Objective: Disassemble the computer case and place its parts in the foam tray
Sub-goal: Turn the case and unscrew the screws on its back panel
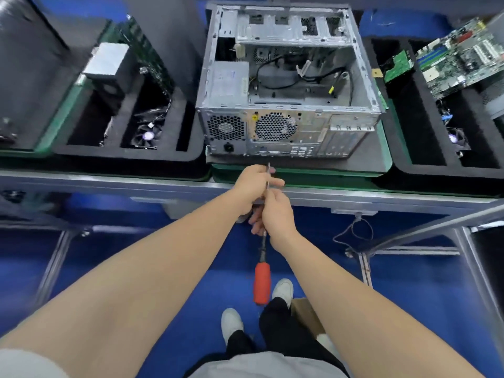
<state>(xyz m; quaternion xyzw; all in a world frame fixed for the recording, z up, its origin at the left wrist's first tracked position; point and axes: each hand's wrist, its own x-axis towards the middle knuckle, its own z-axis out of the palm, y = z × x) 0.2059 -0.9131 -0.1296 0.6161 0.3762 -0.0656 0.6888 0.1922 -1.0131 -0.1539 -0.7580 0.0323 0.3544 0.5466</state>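
The open grey computer case (286, 85) lies on its side on the bench, rear panel toward me, with a power supply (230, 80) and loose cables inside. In front of it, at the bench edge, both my hands hold a long screwdriver (262, 285) with a red handle that hangs down toward the floor. My left hand (252, 186) grips the metal shaft near its tip. My right hand (275, 214) pinches the shaft just below it. The tip points up at the case's rear panel, a little short of it.
A black foam tray (128, 154) on the left holds a fan and a heatsink. Another foam tray (403, 126) on the right holds a motherboard (463, 61), a green card and a fan. The metal bench rail (109, 184) runs across; blue floor and my shoes lie below.
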